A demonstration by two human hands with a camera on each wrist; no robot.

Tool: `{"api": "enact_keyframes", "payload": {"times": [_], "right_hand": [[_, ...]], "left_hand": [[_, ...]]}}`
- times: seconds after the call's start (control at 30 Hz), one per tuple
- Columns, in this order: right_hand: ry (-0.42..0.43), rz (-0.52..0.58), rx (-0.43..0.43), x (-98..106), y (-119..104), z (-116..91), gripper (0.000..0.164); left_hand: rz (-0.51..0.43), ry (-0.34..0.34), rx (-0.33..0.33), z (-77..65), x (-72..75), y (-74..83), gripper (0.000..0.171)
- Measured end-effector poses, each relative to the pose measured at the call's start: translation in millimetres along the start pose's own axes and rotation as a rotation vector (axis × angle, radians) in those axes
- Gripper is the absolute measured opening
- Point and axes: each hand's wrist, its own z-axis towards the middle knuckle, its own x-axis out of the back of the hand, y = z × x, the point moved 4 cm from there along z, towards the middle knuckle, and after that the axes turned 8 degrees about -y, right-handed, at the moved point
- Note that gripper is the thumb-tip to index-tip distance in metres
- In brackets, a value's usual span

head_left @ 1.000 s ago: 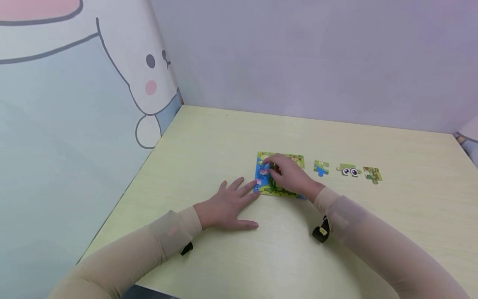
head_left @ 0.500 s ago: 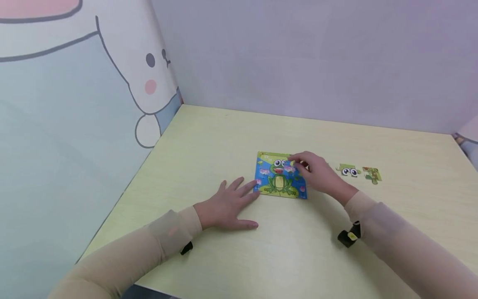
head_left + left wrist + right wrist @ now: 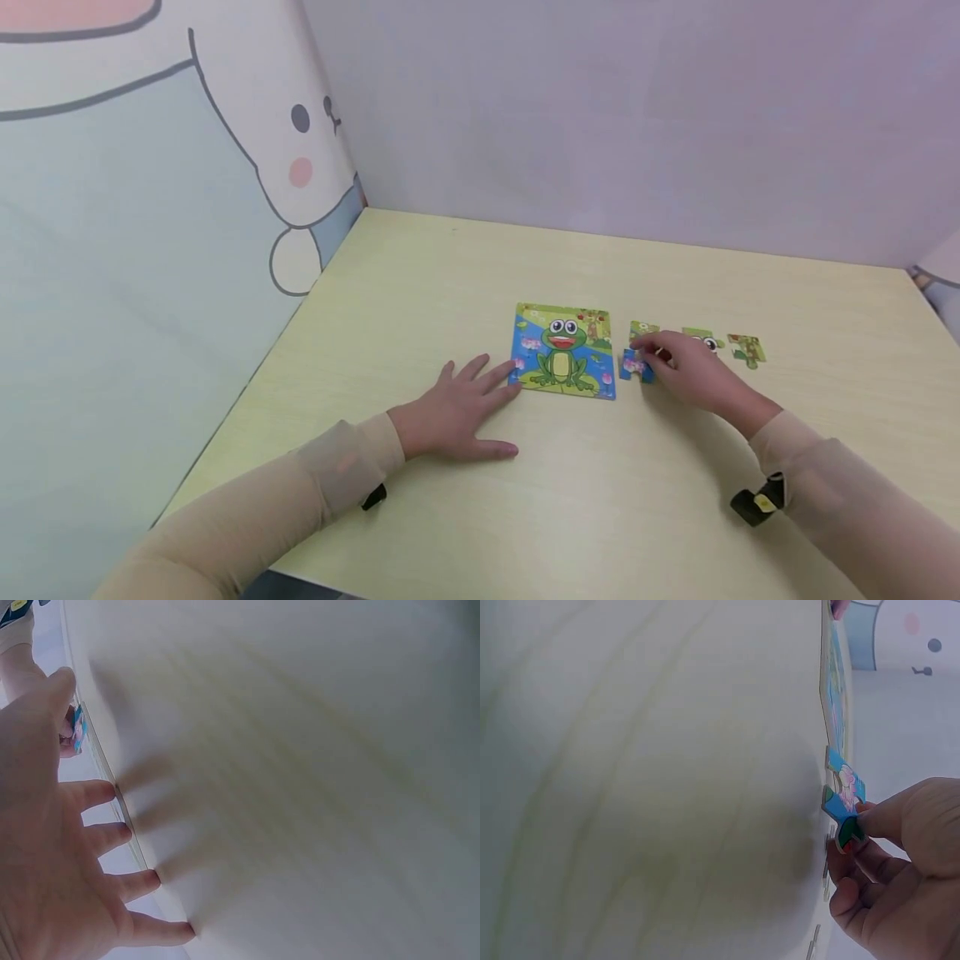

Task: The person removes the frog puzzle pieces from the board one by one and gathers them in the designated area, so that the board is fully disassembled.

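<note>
My right hand (image 3: pixel 693 371) pinches a blue jigsaw piece (image 3: pixel 633 365) with a pink flower on it, between thumb and fingers. In the right wrist view the piece (image 3: pixel 845 791) is tilted near the tabletop, its far end by the thumb. To its left lies a square frog puzzle board (image 3: pixel 562 354) showing a green frog on blue. My left hand (image 3: pixel 453 412) lies with fingers spread on the table, fingertips at the board's left edge. In the left wrist view the left hand's fingers (image 3: pixel 139 885) are straight.
Behind my right hand lies a green and blue piece (image 3: pixel 643 330), partly covered. Farther right are a piece with two eyes (image 3: pixel 699 334), also partly hidden, and a tree piece (image 3: pixel 748 350). The pale wooden table (image 3: pixel 450 275) meets a wall at the back.
My right hand has lifted the blue flower piece off the left part of the board and carried it right, beside the loose pieces. The whole frog picture shows now. My left hand has stayed put.
</note>
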Motion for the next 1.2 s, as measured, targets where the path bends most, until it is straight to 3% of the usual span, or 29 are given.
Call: {"api": "enact_keyframes", "payload": {"times": [0.43,0.67,0.87,1.0,1.2], "right_hand": [[-0.001,-0.039,0.031,0,5,-6,0.025],[0.055,-0.056,-0.009,9,5,-6,0.029],[0.045,0.008,0.023,7,-17,9,0.033],[-0.007,0.059,0.052,-5,-36,25,0.038],[-0.055,0.052,0.096,-21,-56,47,0.048]], "left_hand": [[0.007,0.006,0.002,-0.1,0.6,-0.3,0.087],[-0.005,-0.003,0.004,-0.3,0.2,-0.3,0.088],[-0.006,-0.002,0.010,-0.9,-0.3,-1.2,0.087],[-0.008,-0.003,0.010,-1.2,-1.1,-1.5,0.087],[-0.002,0.002,0.001,-1.5,-0.5,-0.5,0.086]]}}
